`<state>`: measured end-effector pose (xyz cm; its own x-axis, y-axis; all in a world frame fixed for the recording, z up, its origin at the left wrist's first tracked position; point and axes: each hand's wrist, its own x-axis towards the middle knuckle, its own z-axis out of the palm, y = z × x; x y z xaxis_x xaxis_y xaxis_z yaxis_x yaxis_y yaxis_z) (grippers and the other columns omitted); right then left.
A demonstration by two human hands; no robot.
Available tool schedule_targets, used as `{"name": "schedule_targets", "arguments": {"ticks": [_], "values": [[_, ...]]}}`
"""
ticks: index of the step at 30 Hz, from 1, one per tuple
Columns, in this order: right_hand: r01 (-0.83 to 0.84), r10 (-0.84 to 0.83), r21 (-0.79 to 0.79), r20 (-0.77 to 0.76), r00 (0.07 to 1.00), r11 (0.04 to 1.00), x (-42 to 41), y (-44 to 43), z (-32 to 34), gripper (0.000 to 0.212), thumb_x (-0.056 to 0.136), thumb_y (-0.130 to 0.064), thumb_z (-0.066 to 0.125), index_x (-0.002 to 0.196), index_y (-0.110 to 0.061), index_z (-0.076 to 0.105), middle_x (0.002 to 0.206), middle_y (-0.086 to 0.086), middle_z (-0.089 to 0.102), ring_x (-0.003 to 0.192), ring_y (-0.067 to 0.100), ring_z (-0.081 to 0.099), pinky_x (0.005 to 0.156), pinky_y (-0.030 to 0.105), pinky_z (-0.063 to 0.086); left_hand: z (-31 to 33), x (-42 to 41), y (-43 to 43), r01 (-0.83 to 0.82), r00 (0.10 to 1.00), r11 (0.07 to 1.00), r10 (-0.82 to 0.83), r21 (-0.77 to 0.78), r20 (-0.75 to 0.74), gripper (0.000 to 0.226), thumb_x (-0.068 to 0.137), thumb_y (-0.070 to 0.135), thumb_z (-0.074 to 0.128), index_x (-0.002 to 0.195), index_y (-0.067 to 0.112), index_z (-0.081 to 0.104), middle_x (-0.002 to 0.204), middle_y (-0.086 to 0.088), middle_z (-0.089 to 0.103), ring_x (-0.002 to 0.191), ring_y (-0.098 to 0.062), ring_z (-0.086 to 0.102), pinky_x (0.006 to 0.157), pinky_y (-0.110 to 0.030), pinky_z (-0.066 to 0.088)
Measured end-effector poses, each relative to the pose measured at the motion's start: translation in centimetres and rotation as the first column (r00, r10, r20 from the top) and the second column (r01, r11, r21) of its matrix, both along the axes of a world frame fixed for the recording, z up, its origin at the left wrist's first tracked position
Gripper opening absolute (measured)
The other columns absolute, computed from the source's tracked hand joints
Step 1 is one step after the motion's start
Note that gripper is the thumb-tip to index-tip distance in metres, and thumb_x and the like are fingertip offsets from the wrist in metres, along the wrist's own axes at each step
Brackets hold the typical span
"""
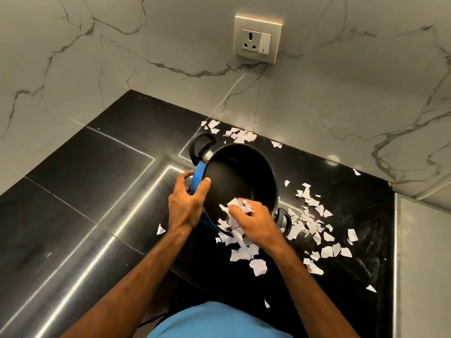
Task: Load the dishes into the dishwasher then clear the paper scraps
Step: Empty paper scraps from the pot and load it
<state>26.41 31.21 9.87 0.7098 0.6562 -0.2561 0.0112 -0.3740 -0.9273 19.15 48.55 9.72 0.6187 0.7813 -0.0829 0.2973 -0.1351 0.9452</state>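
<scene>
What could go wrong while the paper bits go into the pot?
The pot is tilted, with the left hand gripping its rim, so it might slip and bang the counter. The right hand pinches only a few scraps, so some may fall back out. Loose scraps near the counter's front edge could get brushed off.
</scene>
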Motion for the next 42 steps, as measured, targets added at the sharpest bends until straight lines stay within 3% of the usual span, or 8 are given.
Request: {"name": "schedule_targets", "arguments": {"ticks": [7, 10, 14, 18, 24, 34, 37, 42], "values": [[0.118, -0.092, -0.072, 0.288, 0.953, 0.990, 1.3, -3.2, -1.8, 0.030, 0.104, -0.039, 0.059, 0.077, -0.025, 0.060, 0.071, -0.004, 0.061, 0.062, 0.009, 0.052, 0.058, 0.026, 0.044, 1.1, -0.5, 2.9, -0.136, 0.990, 0.988, 0.133, 0.072, 0.046, 0.047, 0.085, 0.052, 0.063, 0.127, 0.034, 0.054, 0.094, 0.015, 0.066, 0.074, 0.011, 0.065, 0.067, -0.022, 0.055], [0.067, 0.024, -0.212, 0.401, 0.916, 0.975, 1.4, -3.8, -2.7, 0.025, 0.101, -0.054, 0.057, 0.104, -0.033, 0.069, 0.105, -0.016, 0.065, 0.093, 0.001, 0.059, 0.080, 0.028, 0.051, 1.5, -0.9, 3.5, -0.144, 0.987, 0.984, 0.135, 0.104, 0.086, 0.049, 0.084, 0.054, 0.063, 0.127, 0.034, 0.052, 0.099, 0.011, 0.067, 0.077, 0.008, 0.067, 0.063, -0.015, 0.054], [0.192, -0.101, -0.104, 0.564, 0.820, 0.976, 0.8, -2.9, -1.5, 0.024, 0.102, -0.053, 0.055, 0.110, -0.035, 0.070, 0.131, -0.015, 0.059, 0.125, 0.003, 0.050, 0.101, 0.032, 0.044, 1.8, -1.6, 3.6, -0.090, 0.991, 0.983, 0.073, 0.160, 0.113, 0.059, 0.086, 0.051, 0.063, 0.138, 0.026, 0.048, 0.106, 0.001, 0.067, 0.082, 0.009, 0.067, 0.062, -0.009, 0.053], [0.034, -0.007, -0.041, 0.530, 0.848, 0.999, 1.4, -0.3, -1.1, 0.020, 0.104, -0.041, 0.058, 0.110, -0.026, 0.070, 0.118, -0.015, 0.059, 0.110, 0.001, 0.057, 0.096, 0.027, 0.053, 2.6, -1.8, 2.3, -0.006, 0.992, 0.970, -0.026, 0.244, 0.126, 0.067, 0.083, 0.054, 0.063, 0.140, 0.022, 0.048, 0.106, 0.009, 0.065, 0.088, 0.018, 0.062, 0.064, -0.002, 0.048], [-0.069, 0.255, -0.463, 0.353, 0.900, 0.884, 2.0, 2.8, -2.9, 0.045, 0.106, -0.056, 0.041, 0.129, -0.019, 0.052, 0.128, 0.002, 0.055, 0.109, 0.020, 0.059, 0.088, 0.037, 0.052, 2.9, -1.2, 0.4, 0.082, 0.982, 0.965, -0.121, 0.248, 0.148, 0.062, 0.082, 0.055, 0.064, 0.137, 0.029, 0.051, 0.107, 0.019, 0.066, 0.092, 0.006, 0.068, 0.069, -0.010, 0.054], [-0.307, 0.316, -0.094, 0.113, 0.942, 0.947, -0.9, 4.0, -1.7, 0.040, 0.103, -0.056, 0.042, 0.103, -0.021, 0.062, 0.092, 0.001, 0.066, 0.081, 0.019, 0.062, 0.077, 0.045, 0.056, 1.9, 0.2, -0.1, 0.088, 0.983, 0.952, -0.131, 0.294, 0.129, 0.065, 0.083, 0.059, 0.061, 0.137, 0.025, 0.050, 0.102, 0.004, 0.068, 0.087, -0.001, 0.068, 0.067, -0.009, 0.051], [-0.339, 0.355, -0.118, 0.159, 0.921, 0.933, -0.3, 2.6, -2.1, 0.028, 0.105, -0.048, 0.047, 0.094, -0.026, 0.061, 0.080, -0.005, 0.064, 0.068, 0.008, 0.057, 0.064, 0.036, 0.048, 1.9, 0.3, -0.2, 0.077, 0.984, 0.953, -0.120, 0.294, 0.131, 0.064, 0.083, 0.057, 0.065, 0.138, 0.026, 0.050, 0.103, 0.003, 0.069, 0.085, -0.005, 0.070, 0.065, -0.018, 0.057], [-0.236, 0.399, -0.380, 0.437, 0.806, 0.894, 1.0, -1.8, -3.9, 0.029, 0.102, -0.052, 0.048, 0.085, -0.030, 0.056, 0.082, -0.013, 0.057, 0.079, 0.006, 0.053, 0.073, 0.037, 0.050, 2.2, 0.3, 1.2, 0.057, 0.987, 0.944, -0.102, 0.324, 0.125, 0.065, 0.085, 0.054, 0.070, 0.141, 0.030, 0.046, 0.114, 0.005, 0.069, 0.091, -0.004, 0.071, 0.066, -0.027, 0.063]]}}
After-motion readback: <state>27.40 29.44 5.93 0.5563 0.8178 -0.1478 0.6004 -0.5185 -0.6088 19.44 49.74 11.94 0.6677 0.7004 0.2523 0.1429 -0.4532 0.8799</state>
